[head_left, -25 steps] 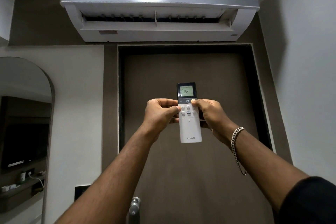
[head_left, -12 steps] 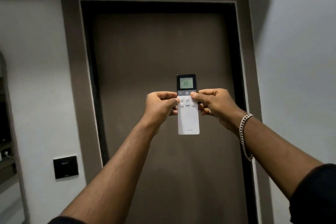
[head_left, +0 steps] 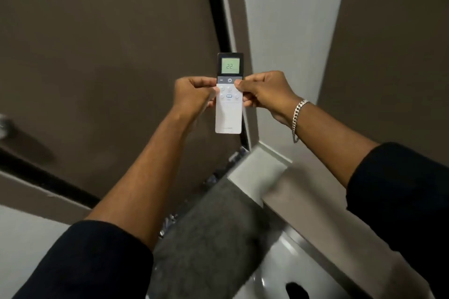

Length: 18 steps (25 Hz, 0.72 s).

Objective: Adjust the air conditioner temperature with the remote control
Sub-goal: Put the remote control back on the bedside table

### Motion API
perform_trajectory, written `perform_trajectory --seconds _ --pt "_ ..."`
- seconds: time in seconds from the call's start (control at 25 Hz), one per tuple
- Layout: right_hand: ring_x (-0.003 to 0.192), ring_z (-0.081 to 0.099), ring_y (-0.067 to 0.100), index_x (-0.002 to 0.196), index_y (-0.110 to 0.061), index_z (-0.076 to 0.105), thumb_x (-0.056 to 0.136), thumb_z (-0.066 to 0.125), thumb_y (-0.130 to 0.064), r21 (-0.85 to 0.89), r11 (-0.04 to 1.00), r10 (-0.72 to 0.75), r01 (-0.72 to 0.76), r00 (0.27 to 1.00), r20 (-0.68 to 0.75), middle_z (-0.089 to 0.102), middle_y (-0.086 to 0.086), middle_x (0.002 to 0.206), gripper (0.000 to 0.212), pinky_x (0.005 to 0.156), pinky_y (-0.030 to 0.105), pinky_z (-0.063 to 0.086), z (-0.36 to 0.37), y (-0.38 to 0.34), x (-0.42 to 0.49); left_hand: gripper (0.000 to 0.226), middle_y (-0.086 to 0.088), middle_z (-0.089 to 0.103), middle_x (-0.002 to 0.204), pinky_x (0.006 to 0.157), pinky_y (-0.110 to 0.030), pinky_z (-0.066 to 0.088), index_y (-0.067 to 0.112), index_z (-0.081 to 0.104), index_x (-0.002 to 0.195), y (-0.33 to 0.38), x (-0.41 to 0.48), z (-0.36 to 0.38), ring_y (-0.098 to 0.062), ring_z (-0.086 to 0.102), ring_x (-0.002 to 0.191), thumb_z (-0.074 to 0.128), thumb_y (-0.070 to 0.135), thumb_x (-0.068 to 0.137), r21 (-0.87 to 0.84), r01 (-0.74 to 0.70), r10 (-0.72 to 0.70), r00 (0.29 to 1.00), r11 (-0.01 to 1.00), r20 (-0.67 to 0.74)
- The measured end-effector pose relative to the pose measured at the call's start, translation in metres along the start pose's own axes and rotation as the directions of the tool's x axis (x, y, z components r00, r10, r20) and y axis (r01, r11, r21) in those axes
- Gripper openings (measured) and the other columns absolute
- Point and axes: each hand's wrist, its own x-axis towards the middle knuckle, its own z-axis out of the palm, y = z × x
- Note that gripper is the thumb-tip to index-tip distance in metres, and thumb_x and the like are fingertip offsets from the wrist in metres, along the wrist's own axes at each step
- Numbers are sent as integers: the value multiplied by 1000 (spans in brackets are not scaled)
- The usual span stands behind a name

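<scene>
— Remote control, where does it sit in the head view?

— Upright, held out at arm's length in front of a brown door, between the two hands. Its lit screen reads 22.

— How does each hand hold it?

— The left hand pinches the left edge, thumb tip on the upper-left buttons. The right hand pinches the right edge, thumb resting just under the dark strip with the power button. Both are closed on the remote at its button area; the lower white half hangs free below them.

— Anything else?

— A silver chain bracelet circles the right wrist, and dark sleeves cover both upper forearms. A blurred grey mat lies below.
</scene>
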Motion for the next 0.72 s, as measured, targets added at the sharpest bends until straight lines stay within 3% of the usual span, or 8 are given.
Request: perform_trajectory --seconds 0.12,0.2,0.32,0.4,0.56,0.64,0.72 --pt "65 72 15 92 -3 73 78 76 -18 -4 986 166 -167 981 -102 77 12 87 21 67 30 61 -48 87 2 17 1 74 82 58 -21 58 10 74 92 -68 9 80 -6 72 67 62 -1 86 34 105 -108 989 994 101" --pt "64 72 14 95 0 71 78 76 -17 15 960 278 -280 943 -180 76 14 92 24 64 27 61 -88 153 -4 20 9 74 69 53 -19 57 14 74 83 -118 8 144 -4 73 60 62 -3 85 41 186 -191 960 982 203" --pt "79 73 22 101 6 67 81 73 -14 77 904 425 -420 864 -269 73 18 104 29 64 28 61 -143 255 -25 16 -4 77 86 69 -31 63 10 74 87 -203 -5 234 -17 74 76 64 -2 84 98 318 -332 884 943 329" --pt "86 72 33 99 5 68 80 73 -14 102 861 499 -499 787 -362 72 20 106 27 71 36 62 -178 321 -41 14 -9 76 97 73 -35 62 8 74 91 -258 -18 293 -18 73 76 68 0 82 156 371 -402 831 916 385" --pt "89 72 33 98 -3 71 81 72 -13 172 765 621 -621 641 -451 73 20 103 20 79 42 60 -214 434 -68 21 -12 77 89 80 -43 61 8 77 87 -356 -50 374 -25 73 78 65 -7 77 250 427 -495 750 869 438" --pt "88 72 30 101 -2 70 81 71 -14 188 718 665 -670 581 -469 73 18 104 23 80 43 60 -226 483 -77 22 -11 78 92 80 -40 61 9 77 91 -398 -64 403 -23 74 80 67 -6 77 310 416 -517 726 855 453" --pt "85 72 27 101 -2 69 82 71 -14 195 679 695 -708 534 -481 72 15 105 22 77 41 61 -234 522 -82 25 -9 78 94 73 -26 61 10 77 93 -430 -76 425 -16 72 78 68 -5 76 351 382 -513 724 855 462"
